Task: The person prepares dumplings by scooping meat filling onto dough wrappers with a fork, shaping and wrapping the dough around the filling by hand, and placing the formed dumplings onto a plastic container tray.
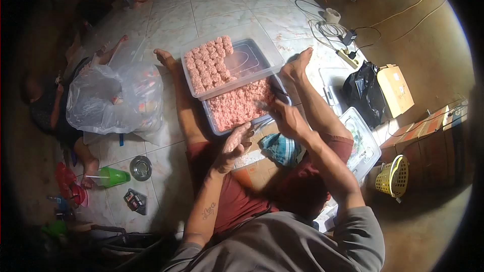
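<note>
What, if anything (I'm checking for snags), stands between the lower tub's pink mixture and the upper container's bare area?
Visibly, only the near wall of the upper container, just beyond the pink mixture.

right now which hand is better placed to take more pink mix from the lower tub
Right, I'd say: the right hand is over the pink mix in the lower tub, while the left hand, held open, is by its near rim.

Blue tub (pixel 210 122) partly hidden beneath tray (pixel 253 77)
</note>
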The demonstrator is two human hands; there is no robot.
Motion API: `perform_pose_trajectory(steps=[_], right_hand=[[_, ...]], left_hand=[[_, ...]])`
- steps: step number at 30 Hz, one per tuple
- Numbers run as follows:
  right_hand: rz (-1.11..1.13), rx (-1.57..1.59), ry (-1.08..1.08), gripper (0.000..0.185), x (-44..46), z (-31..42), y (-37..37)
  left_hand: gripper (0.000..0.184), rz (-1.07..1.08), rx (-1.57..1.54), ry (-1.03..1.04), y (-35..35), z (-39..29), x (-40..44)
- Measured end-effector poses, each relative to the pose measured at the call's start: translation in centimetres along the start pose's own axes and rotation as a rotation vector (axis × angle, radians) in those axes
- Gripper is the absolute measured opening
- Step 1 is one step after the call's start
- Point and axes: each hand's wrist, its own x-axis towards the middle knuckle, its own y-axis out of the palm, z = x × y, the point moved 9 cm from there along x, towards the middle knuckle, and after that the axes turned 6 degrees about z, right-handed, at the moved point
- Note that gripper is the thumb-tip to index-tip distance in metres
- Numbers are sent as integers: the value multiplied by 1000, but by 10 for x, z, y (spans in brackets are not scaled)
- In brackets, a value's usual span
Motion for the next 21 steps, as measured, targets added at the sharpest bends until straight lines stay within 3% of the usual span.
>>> perform_pose_trajectory(steps=[1, 2, 3, 5, 6, 7, 9, 10, 11, 13, 14, 18, 21], right_hand=[[123, 118, 159, 6, -6, 6, 2], [121, 119, 154, 6, -11, 14, -1], [148, 122, 170, 7, -17, 18, -1], [179, 127, 193, 8, -22, 14, -2], [136, 18, 160, 8, -18, 11, -11], [93, -92, 123, 8, -12, 8, -20], [111, -162, 90, 10, 5, -12, -17], [150, -338, 69, 13, 15, -21, -12], [188, -513, 49, 16, 24, -29, -4], [176, -703, -13, 18, 48, -53, 22], [155, -892, -73, 20, 60, -55, 32], [380, -954, 24, 22, 101, -62, 59], [362, -937, -107, 22, 111, -57, 95]], left_hand=[[128, -1, 101, -30, 0, -3, 4], [111, -9, 62, 43, 0, -11, 9], [111, -10, 66, 45, 0, -17, 11], [87, -176, 534, -212, -16, -12, 5], [66, -237, 814, -132, -12, -21, 5], [66, -240, 808, -135, -16, -14, 2], [65, -20, 1570, 51, 4, -5, -3], [50, -92, 1680, 178, 12, -7, -10], [50, -102, 1674, 172, 6, 6, -15], [29, -108, 1793, 163, -12, 35, -19], [22, -175, 1759, 267, -7, 27, -22], [18, -231, 1684, 186, -15, 22, -28], [12, -289, 1540, 129, -22, 23, -23]])
